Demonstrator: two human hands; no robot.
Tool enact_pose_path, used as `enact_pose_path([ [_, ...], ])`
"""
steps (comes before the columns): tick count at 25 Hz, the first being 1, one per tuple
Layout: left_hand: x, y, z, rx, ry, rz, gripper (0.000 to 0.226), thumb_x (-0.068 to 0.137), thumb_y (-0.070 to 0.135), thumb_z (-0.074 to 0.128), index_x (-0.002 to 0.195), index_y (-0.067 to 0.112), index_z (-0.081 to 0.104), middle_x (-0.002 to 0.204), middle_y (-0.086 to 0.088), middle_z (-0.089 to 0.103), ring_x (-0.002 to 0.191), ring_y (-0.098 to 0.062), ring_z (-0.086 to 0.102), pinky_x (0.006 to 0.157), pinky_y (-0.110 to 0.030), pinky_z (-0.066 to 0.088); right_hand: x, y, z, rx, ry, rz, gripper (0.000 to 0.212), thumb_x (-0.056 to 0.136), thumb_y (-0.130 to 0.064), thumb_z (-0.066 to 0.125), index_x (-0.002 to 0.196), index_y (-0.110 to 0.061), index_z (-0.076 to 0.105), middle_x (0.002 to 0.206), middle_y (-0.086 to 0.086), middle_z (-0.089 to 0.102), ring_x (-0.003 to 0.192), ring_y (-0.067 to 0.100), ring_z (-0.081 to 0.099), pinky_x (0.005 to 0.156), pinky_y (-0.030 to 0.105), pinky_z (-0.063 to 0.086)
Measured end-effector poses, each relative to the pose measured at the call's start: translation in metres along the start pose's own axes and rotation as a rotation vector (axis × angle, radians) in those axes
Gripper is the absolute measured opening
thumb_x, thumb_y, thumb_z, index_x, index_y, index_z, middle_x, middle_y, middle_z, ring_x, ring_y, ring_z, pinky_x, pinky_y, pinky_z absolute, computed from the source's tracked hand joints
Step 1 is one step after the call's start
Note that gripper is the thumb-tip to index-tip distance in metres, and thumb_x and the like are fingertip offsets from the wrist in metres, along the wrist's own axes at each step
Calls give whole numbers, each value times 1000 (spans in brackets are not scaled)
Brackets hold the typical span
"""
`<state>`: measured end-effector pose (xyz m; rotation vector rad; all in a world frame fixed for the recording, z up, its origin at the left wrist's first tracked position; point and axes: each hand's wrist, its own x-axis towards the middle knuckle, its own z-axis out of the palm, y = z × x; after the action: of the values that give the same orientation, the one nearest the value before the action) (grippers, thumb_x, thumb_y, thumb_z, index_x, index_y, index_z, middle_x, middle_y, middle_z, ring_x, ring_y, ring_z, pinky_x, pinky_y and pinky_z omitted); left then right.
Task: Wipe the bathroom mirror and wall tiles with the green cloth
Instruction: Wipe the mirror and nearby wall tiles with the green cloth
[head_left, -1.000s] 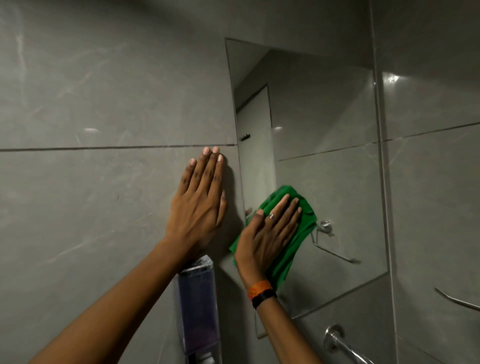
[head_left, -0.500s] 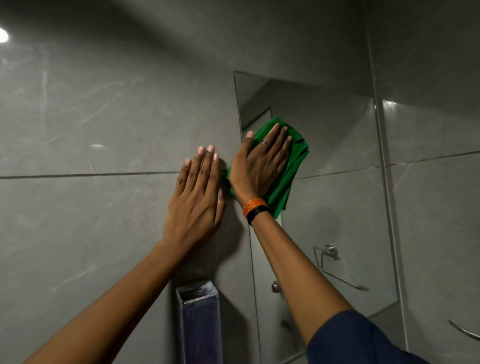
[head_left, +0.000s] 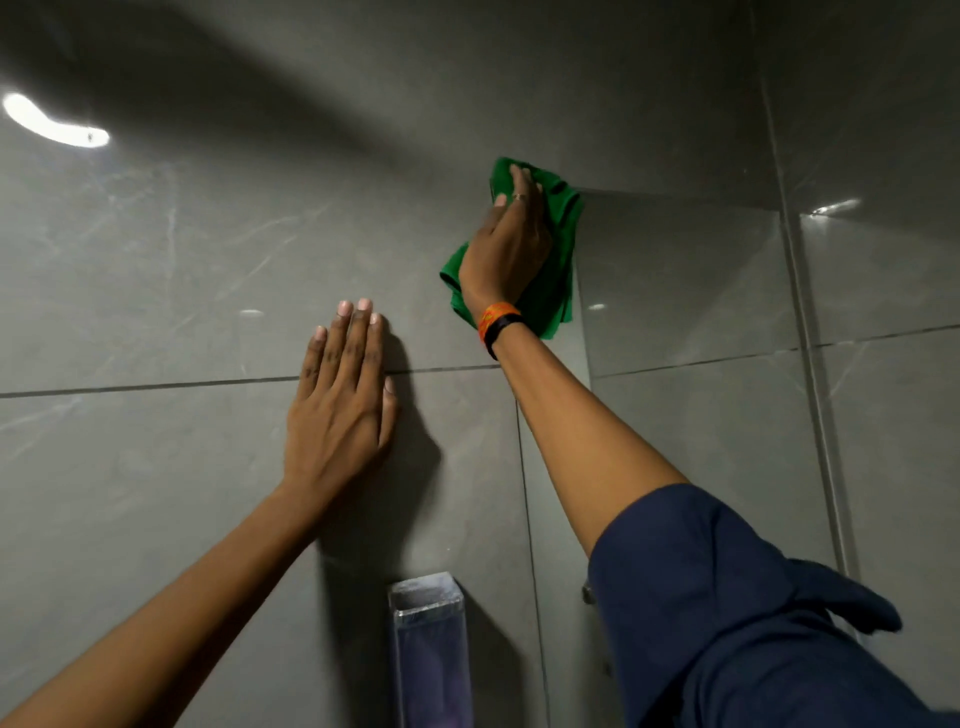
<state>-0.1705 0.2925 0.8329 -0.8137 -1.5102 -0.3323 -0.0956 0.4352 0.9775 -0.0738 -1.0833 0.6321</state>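
Observation:
The green cloth is pressed flat against the top left corner of the mirror under my right hand, which wears a ring and an orange and black wristband. The cloth overlaps the mirror's left edge and the grey wall tile beside it. My left hand lies flat on the tiles lower left of the cloth, fingers together, holding nothing.
A clear soap dispenser is fixed to the wall below my left hand. Grey tiles continue on the wall right of the mirror. A lamp's reflection glares at upper left.
My right hand has slid the green cloth up the mirror's left edge, from low down to its top corner. The view has tilted upward. My left hand stays planted on the tile.

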Motion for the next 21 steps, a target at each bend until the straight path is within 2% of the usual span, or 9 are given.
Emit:
enact_pose_path([
  [2,2,-22,-15,44,-28,-18,66,101,32,21,157,-1,10,167,-22,14,156,-33,9,128,-49,11,0,-20,7,119,-96,9,36,105,-3,43,138,0,57,145,21,58,137,34,52,114,50,41],
  [5,6,-49,-41,127,-31,-40,66,101,31,20,158,-2,15,168,-22,15,157,-33,9,129,-50,12,-15,-58,22,310,-265,28,34,106,-5,43,137,-2,57,140,20,62,129,33,59,108,52,48],
  [9,-4,-78,-82,181,-35,-121,64,101,28,27,158,0,18,168,-20,17,158,-31,10,129,-47,10,-72,-93,32,354,-302,-10,34,105,-1,45,137,2,56,145,23,57,138,35,52,116,51,41],
  [12,-38,-93,-108,199,-106,-140,63,102,25,31,159,0,15,169,-18,13,158,-30,7,130,-46,8,-131,-95,17,284,-354,-39,35,104,2,46,138,5,56,150,22,53,147,34,42,124,44,33],
  [14,-81,-96,-123,190,-185,-170,63,103,25,29,159,0,13,170,-18,12,158,-31,6,130,-46,7,-180,-91,-4,210,-399,-57,35,103,4,46,136,7,57,147,23,55,144,35,46,124,39,32],
  [17,-177,-87,-136,117,-311,-217,61,103,24,27,158,-1,17,168,-20,17,157,-33,13,130,-47,10,-272,-77,-55,110,-433,-36,34,100,3,48,130,8,61,137,24,63,132,31,57,120,16,30],
  [18,-218,-80,-139,85,-368,-242,61,103,25,26,158,-1,18,168,-20,19,157,-34,15,129,-47,11,-309,-70,-78,81,-479,4,34,99,2,48,130,7,62,135,23,65,130,29,58,121,19,33],
  [20,-307,-58,-147,-4,-518,-308,62,103,25,25,158,-1,17,168,-20,19,157,-34,14,129,-47,10,-388,-55,-131,32,-587,146,33,101,0,46,130,5,62,134,21,66,128,32,60,117,40,43],
  [21,-355,-44,-152,-49,-590,-347,62,103,25,26,158,-1,17,168,-20,18,157,-34,13,129,-47,9,-428,-49,-161,-8,-633,236,33,102,0,46,130,5,62,133,20,66,127,33,61,115,42,45],
])
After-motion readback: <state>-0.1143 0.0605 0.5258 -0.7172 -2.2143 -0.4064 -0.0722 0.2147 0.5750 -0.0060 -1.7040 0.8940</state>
